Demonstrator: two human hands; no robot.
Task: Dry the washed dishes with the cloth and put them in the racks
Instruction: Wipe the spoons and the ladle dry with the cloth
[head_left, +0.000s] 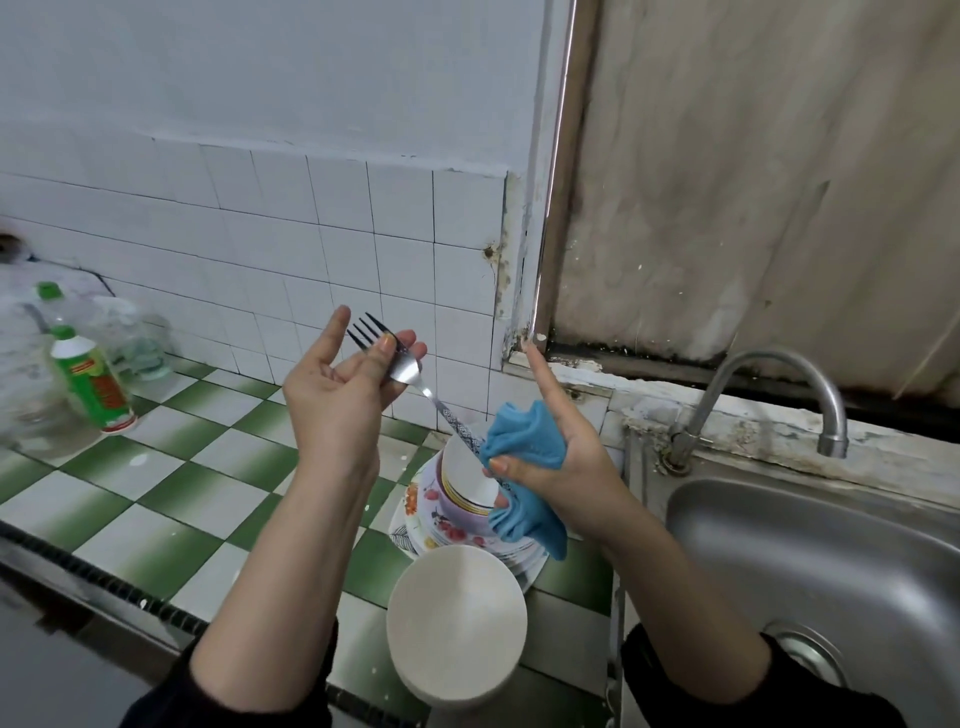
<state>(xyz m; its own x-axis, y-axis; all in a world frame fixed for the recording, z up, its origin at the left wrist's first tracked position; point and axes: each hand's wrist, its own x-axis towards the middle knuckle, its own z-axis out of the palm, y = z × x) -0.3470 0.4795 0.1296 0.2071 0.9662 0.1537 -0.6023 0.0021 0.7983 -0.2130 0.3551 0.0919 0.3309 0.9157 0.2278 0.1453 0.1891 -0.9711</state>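
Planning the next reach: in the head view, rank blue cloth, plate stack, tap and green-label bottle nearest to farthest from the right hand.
1. blue cloth: gripped in the right hand.
2. plate stack: just below, left.
3. tap: right, over the sink.
4. green-label bottle: far left, on the counter.
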